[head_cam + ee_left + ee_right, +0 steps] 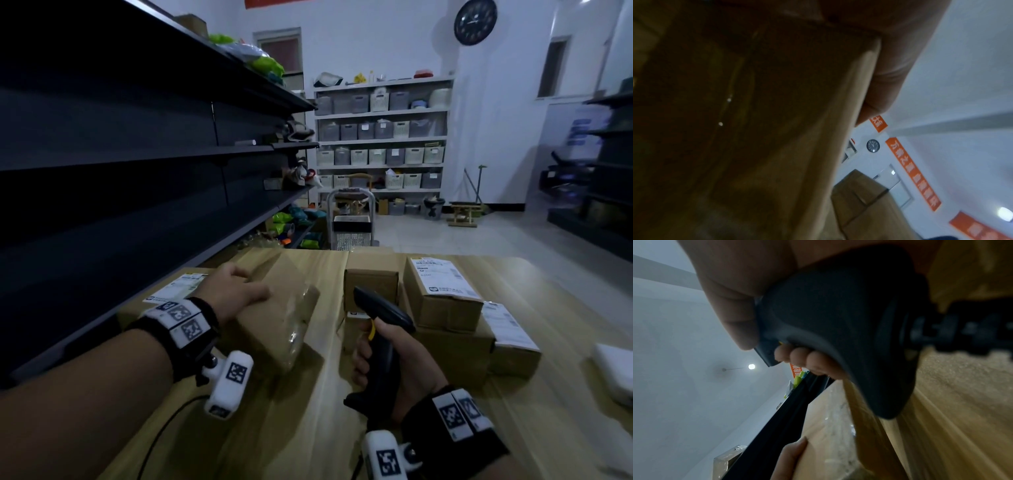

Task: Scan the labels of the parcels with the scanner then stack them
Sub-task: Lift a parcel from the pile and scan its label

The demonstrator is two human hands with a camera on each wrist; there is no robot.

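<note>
A large brown parcel (277, 315), partly wrapped in clear tape, sits tilted at the table's left. My left hand (239, 289) grips it from above, thumb along its near top edge. In the left wrist view the parcel (777, 113) fills the frame, with my thumb (890, 73) over its edge. My right hand (380, 346) grips the handle of a black scanner (383, 315) with a yellow trigger. Its head points toward the stacked parcels (442, 298), one with a white label on top. In the right wrist view the scanner (838, 321) is wrapped by my fingers (801, 356).
A labelled parcel (174, 291) lies under my left wrist. A small plain box (371, 284) and another labelled box (510, 339) flank the stack on the wooden table (308, 428). A white object (616, 373) is at the right edge. Dark shelving (137, 154) runs along the left.
</note>
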